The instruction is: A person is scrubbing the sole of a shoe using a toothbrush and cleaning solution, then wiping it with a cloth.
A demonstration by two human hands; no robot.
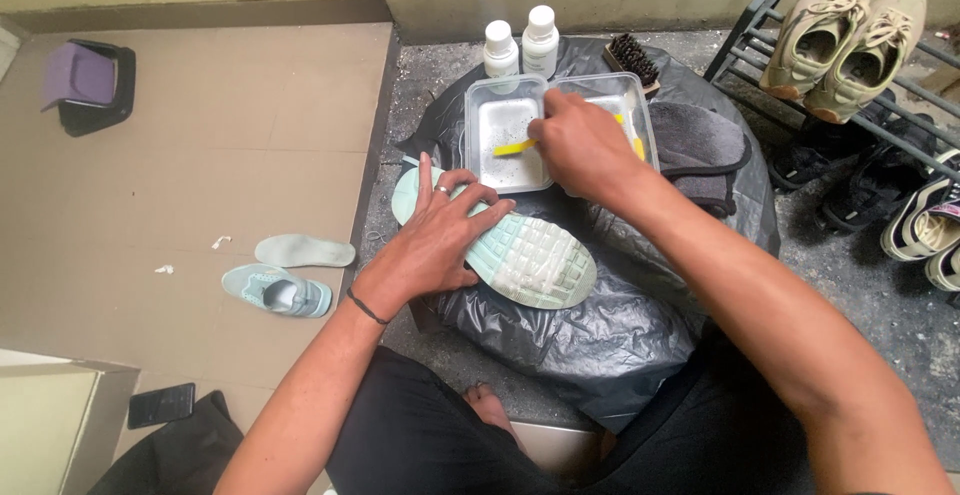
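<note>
Pinning the mint-green sneaker sole-up on the black plastic sheet, the left hand lies flat with fingers spread, pressing rather than gripping, so I judge the shoe could skid on the slick plastic under a hard stroke. To its right, the right hand is closed around a yellow brush dipped in the clear plastic tray; a heavy dip might tip it or splash the two white bottles behind.
</note>
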